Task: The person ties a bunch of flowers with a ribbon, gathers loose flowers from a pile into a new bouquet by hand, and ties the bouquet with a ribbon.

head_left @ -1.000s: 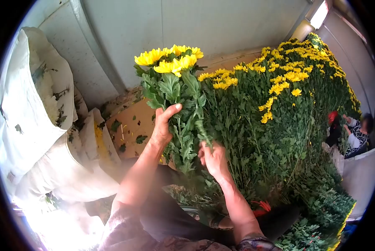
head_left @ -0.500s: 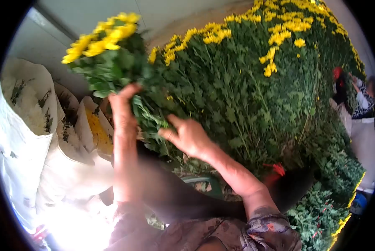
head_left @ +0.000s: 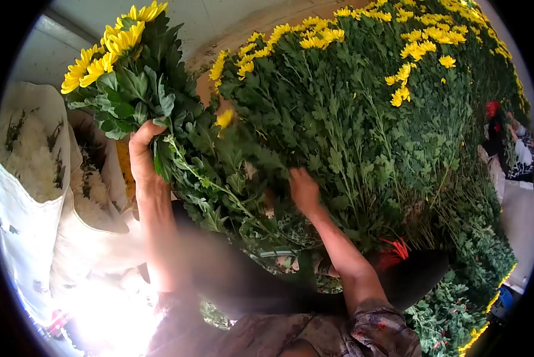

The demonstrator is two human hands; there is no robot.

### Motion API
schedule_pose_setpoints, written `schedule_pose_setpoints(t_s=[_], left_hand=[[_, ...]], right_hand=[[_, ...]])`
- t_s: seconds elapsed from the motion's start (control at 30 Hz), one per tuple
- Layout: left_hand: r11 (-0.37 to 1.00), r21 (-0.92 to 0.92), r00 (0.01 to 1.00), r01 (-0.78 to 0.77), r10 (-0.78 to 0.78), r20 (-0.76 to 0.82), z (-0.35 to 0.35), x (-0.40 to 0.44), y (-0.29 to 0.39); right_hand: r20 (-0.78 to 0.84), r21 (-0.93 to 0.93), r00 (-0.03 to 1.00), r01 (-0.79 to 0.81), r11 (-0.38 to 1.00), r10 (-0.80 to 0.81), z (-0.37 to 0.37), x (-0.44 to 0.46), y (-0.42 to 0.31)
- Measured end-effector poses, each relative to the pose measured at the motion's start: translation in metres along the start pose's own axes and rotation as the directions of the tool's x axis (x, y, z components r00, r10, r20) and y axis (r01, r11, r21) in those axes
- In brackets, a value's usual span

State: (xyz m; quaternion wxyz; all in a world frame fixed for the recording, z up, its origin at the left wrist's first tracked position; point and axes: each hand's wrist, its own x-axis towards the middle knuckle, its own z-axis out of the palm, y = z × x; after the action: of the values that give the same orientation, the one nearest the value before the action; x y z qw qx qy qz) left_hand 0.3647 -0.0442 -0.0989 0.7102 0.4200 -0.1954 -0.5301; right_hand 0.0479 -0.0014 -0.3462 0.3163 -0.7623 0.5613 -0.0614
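My left hand (head_left: 145, 152) is raised on the left, closed round a bunch of yellow chrysanthemums (head_left: 124, 89). The blooms point up and left; leafy stems trail down to the right below the hand. My right hand (head_left: 304, 189) is at the near edge of a big heap of cut chrysanthemums (head_left: 350, 131), its fingers closed. From it a single chrysanthemum stem (head_left: 261, 156), smeared by motion, runs up and left to a blurred yellow bloom (head_left: 224, 119). The fingertips of the right hand are partly hidden by leaves.
White sacks (head_left: 32, 220) holding pale petals and cuttings stand at the left. Red ties (head_left: 395, 251) lie by my dark-clad leg (head_left: 249, 279). Another person (head_left: 520, 149) is at the far right beside the heap. More leafy stems (head_left: 451, 309) lie at the lower right.
My left hand has moved left and slightly down with the bunch. The right hand has left the bunch's stems and moved right to the heap, where it now grips a single stem.
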Motion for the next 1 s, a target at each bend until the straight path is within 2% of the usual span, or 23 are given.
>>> schedule_pose_setpoints(t_s=[0.03, 0.07, 0.13, 0.17, 0.23, 0.27, 0.33, 0.37, 0.43, 0.47, 0.5, 0.57, 0.63, 0.7, 0.77, 0.8, 0.83, 0.9, 0.97, 1.0], left_hand=[[1.0, 0.005, 1.0, -0.006, 0.006, -0.027, 0.004, -0.002, -0.001], [1.0, 0.01, 0.999, -0.015, 0.016, -0.051, 0.008, -0.002, -0.001], [1.0, 0.0, 0.999, -0.01, 0.01, -0.035, 0.012, 0.0, -0.005], [1.0, -0.013, 1.0, -0.001, 0.0, -0.025, 0.016, 0.001, -0.006], [1.0, 0.024, 1.0, 0.003, -0.003, -0.023, 0.026, 0.0, -0.006], [1.0, 0.02, 1.0, -0.011, 0.012, -0.026, 0.027, 0.001, -0.008], [1.0, 0.014, 0.999, -0.025, 0.026, -0.025, 0.03, 0.0, -0.009], [0.999, 0.027, 1.0, -0.016, 0.017, -0.014, 0.03, 0.002, -0.009], [1.0, 0.029, 1.0, -0.01, 0.01, 0.0, 0.029, 0.004, -0.011], [0.998, 0.064, 1.0, -0.019, 0.018, 0.022, 0.028, 0.004, -0.012], [0.995, 0.099, 0.999, -0.029, 0.025, 0.046, 0.028, 0.004, -0.013], [0.998, 0.053, 1.0, -0.015, 0.015, 0.008, 0.029, 0.004, -0.017], [0.999, 0.03, 0.998, -0.022, 0.024, -0.058, 0.047, -0.003, -0.016], [0.988, 0.15, 0.997, 0.043, -0.032, -0.07, 0.033, 0.002, -0.021], [0.986, 0.168, 0.991, 0.0, 0.023, -0.135, 0.052, -0.007, -0.022], [0.987, 0.153, 0.988, -0.044, 0.066, -0.136, 0.056, -0.005, -0.027], [0.989, 0.144, 0.996, -0.027, 0.038, -0.076, 0.059, -0.002, -0.026], [0.999, 0.054, 0.997, -0.008, 0.012, -0.077, 0.077, -0.01, -0.021], [1.0, -0.005, 0.999, -0.009, 0.009, 0.052, 0.08, -0.01, -0.021], [1.0, -0.018, 0.997, -0.007, 0.009, 0.082, 0.08, -0.01, -0.024]], right_hand=[[-0.192, 0.018, 0.979, 0.079, 0.997, -0.074, -0.013, 0.012, -0.008], [-0.197, 0.02, 0.978, 0.081, 0.997, -0.076, -0.018, 0.029, -0.01], [-0.318, 0.03, 0.947, -0.038, 0.999, 0.046, -0.029, 0.061, -0.014], [-0.325, 0.029, 0.945, -0.03, 0.999, 0.038, -0.025, 0.071, -0.012], [-0.132, -0.076, 0.985, -0.124, 0.989, 0.113, -0.014, 0.092, -0.005], [-0.139, -0.075, 0.984, -0.121, 0.99, 0.109, -0.011, 0.096, -0.002], [0.096, -0.139, 0.995, -0.027, 0.99, 0.04, -0.014, 0.097, -0.003], [0.089, -0.141, 0.995, -0.03, 0.99, 0.042, -0.016, 0.095, -0.001], [0.021, 0.047, 0.992, -0.122, 0.991, 0.121, -0.04, 0.085, -0.006], [0.018, 0.042, 0.992, -0.125, 0.991, 0.125, -0.054, 0.083, -0.002], [0.008, 0.259, 0.986, -0.163, 0.952, 0.167, -0.071, 0.081, 0.005], [-0.268, 0.145, 0.953, -0.107, 0.984, 0.143, -0.112, 0.067, -0.005], [-0.317, 0.119, 0.916, -0.217, 0.969, 0.244, -0.154, 0.058, -0.02], [-0.431, -0.001, 0.875, -0.246, 0.969, 0.222, -0.204, 0.045, -0.044], [-0.591, -0.172, 0.806, -0.096, 0.98, -0.024, -0.225, 0.033, -0.05], [-0.619, -0.096, 0.776, 0.079, 0.992, -0.121, -0.226, 0.028, -0.053], [-0.654, -0.028, 0.728, 0.25, 0.968, -0.207, -0.226, 0.021, -0.058], [-0.391, 0.197, 0.918, 0.008, 0.98, 0.071, -0.227, -0.015, -0.1], [-0.339, -0.028, 0.931, 0.13, 0.991, -0.132, -0.205, -0.029, -0.106], [-0.386, -0.024, 0.894, 0.238, 0.971, -0.228, -0.191, -0.033, -0.114]])
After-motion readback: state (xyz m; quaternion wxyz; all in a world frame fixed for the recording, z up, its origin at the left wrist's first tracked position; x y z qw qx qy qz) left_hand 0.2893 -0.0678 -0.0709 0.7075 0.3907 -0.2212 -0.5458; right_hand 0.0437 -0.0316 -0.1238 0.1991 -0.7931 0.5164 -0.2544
